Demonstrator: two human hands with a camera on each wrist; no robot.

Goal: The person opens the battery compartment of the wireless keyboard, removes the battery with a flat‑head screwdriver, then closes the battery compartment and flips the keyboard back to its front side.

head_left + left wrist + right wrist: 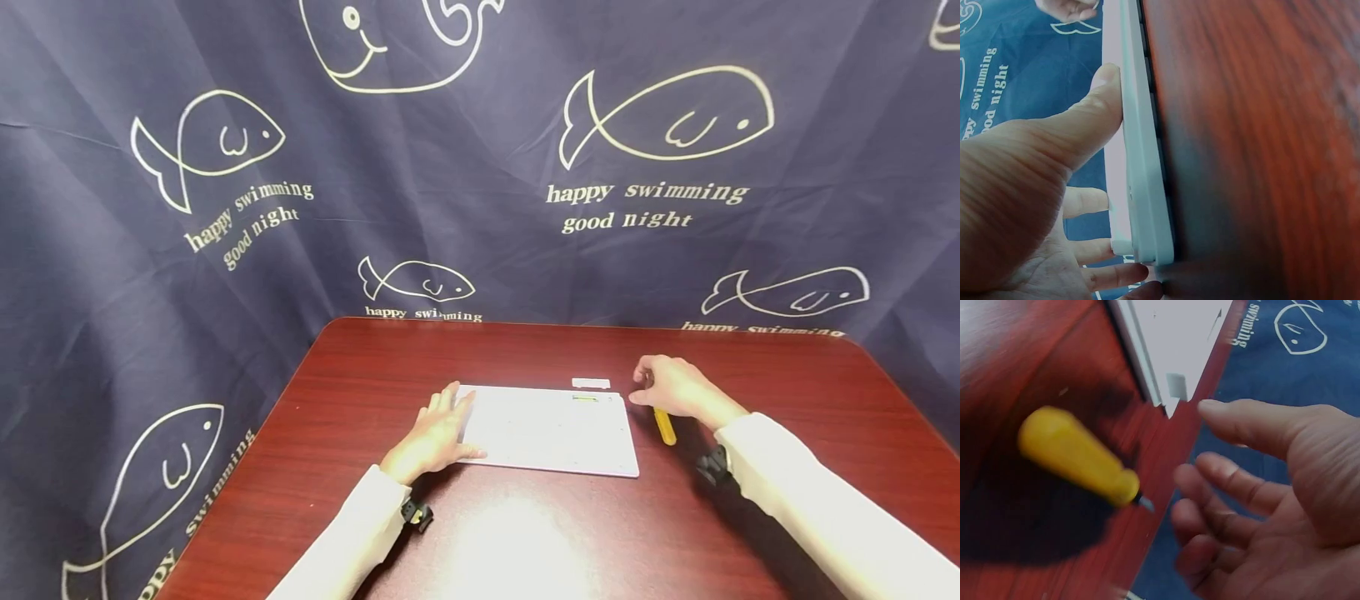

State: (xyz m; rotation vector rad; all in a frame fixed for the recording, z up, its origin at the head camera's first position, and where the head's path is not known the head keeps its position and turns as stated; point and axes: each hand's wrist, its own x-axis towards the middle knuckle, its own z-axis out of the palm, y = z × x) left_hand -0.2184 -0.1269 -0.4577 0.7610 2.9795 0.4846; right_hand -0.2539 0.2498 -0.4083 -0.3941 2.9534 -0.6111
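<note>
A flat white panel (pixel 551 429) lies on the table; its far right part has a narrow slot with a yellow-green item (pixel 585 398) in it. Dark key-like edges show beneath the panel (pixel 1147 156) in the left wrist view. My left hand (pixel 433 437) rests on the panel's left end, fingers spread and thumb (pixel 1104 94) against its edge. Just off the far right corner is my right hand (pixel 671 387), fingers loosely bent with nothing between them. Beside it is a yellow-handled screwdriver (pixel 664 426), apart from the fingers in the right wrist view, its handle (pixel 1072 453) left of them.
A small white strip (pixel 591 383) lies just beyond the panel's far edge. The red-brown table (pixel 360 358) ends in front of a dark blue curtain (pixel 517 250) with fish drawings. Bright glare covers the table's near middle.
</note>
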